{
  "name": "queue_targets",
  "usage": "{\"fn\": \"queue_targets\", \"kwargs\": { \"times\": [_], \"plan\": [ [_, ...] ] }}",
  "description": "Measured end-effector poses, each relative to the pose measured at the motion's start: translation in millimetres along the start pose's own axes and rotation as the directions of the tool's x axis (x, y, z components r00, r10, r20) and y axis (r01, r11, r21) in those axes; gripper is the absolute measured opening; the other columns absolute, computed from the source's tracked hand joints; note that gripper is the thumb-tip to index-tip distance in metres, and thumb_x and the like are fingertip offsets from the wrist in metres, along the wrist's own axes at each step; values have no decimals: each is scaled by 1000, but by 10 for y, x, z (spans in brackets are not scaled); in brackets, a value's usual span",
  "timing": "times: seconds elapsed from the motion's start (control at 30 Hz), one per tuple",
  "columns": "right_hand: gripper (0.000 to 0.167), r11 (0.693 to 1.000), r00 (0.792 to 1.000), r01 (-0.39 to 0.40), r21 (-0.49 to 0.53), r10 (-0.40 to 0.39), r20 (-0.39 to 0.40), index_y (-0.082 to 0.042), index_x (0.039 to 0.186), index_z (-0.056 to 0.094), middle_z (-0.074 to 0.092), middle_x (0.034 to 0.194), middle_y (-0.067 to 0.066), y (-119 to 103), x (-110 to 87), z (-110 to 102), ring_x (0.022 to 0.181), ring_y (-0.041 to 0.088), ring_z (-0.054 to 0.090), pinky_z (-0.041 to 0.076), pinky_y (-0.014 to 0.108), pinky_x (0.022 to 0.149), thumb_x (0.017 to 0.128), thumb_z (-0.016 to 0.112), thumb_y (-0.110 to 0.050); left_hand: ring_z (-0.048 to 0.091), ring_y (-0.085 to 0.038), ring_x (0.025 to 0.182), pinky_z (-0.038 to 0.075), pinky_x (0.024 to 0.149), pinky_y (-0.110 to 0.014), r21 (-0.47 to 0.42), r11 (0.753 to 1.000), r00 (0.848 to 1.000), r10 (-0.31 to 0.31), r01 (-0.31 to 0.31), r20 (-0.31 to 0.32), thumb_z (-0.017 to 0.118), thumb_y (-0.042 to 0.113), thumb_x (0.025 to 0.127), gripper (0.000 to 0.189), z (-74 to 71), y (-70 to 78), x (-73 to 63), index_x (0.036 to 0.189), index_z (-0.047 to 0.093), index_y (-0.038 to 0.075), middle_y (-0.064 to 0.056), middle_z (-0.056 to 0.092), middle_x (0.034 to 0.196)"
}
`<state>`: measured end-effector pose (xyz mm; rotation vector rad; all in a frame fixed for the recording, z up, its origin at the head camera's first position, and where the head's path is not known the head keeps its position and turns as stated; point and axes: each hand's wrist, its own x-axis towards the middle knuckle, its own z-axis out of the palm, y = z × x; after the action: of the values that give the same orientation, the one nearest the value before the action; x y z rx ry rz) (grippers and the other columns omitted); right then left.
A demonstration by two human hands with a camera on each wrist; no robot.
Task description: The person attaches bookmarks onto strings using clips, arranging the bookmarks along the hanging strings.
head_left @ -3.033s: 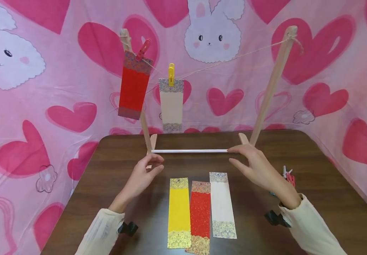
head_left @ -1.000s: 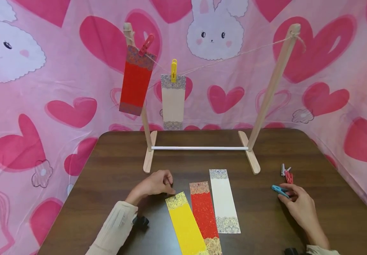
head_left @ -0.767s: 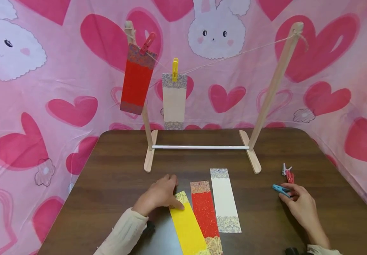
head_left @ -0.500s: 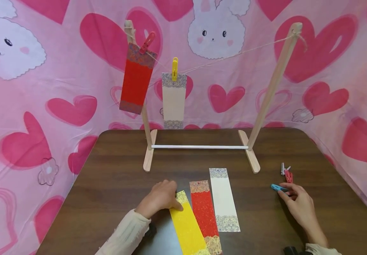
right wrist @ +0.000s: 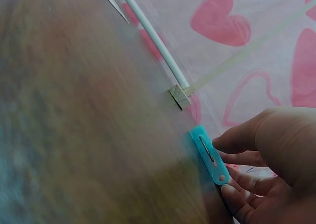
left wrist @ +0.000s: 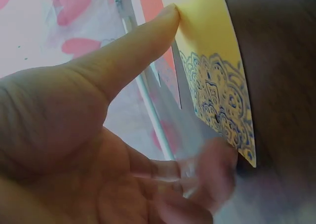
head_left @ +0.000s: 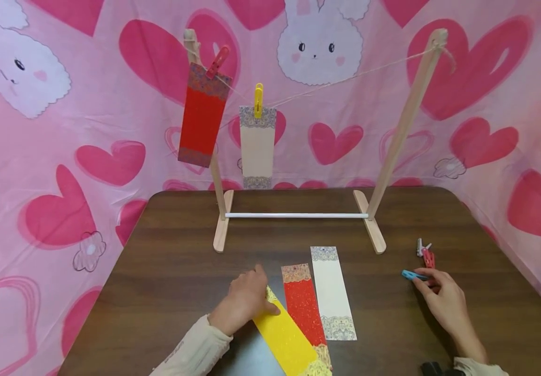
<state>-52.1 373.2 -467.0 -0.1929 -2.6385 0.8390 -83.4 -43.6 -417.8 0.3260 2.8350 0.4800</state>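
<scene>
My left hand [head_left: 248, 298] lies over the upper end of a yellow strip with lace-patterned ends [head_left: 285, 334]. Its straight thumb [left wrist: 148, 38] rests on the strip's face, while the other fingers, partly blurred in the left wrist view, are right at the patterned end. A red strip [head_left: 302, 303], partly overlapped by the yellow one, and a white strip [head_left: 332, 292] lie alongside to the right. At the right of the table, my right hand [head_left: 446, 303] pinches a light-blue clothespin [right wrist: 210, 157] between thumb and fingers. A pink clothespin [head_left: 428, 257] and a whitish one [head_left: 421, 246] lie just beyond it.
A wooden stand with a white crossbar [head_left: 296, 215] is at the back, a string [head_left: 355, 78] strung between its posts. From the string hang a red strip [head_left: 203, 120] under a red clothespin [head_left: 217, 61] and a white strip [head_left: 257, 149] under a yellow clothespin [head_left: 258, 99].
Both hands have left the stand. The left hand has come down onto the yellow strip, which has turned, its near end swinging right. The right hand has taken hold of the blue clothespin.
</scene>
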Motion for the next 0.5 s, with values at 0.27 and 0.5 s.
{"fn": "queue_targets", "kwargs": {
  "times": [0.27,0.5],
  "plan": [
    [20,1000,1000,7,-8,-7,6,-4,108,71,63,104,18,5,-4,-16,72,-12,46,38,15,60,93,70,-17,51,-24,68,46,60,-37,-43,997,998,66,-65,24,93,32,66,47,5,-1,33,85,62,2,-9,54,82],
    [22,1000,1000,23,5,-23,0,-4,109,71,63,102,16,8,-8,-1,72,-12,47,39,13,61,88,75,-12,52,-25,78,50,71,-41,-181,970,984,173,-163,42,89,28,72,57,-115,-138,121,108,52,3,-9,53,86]
  ]
}}
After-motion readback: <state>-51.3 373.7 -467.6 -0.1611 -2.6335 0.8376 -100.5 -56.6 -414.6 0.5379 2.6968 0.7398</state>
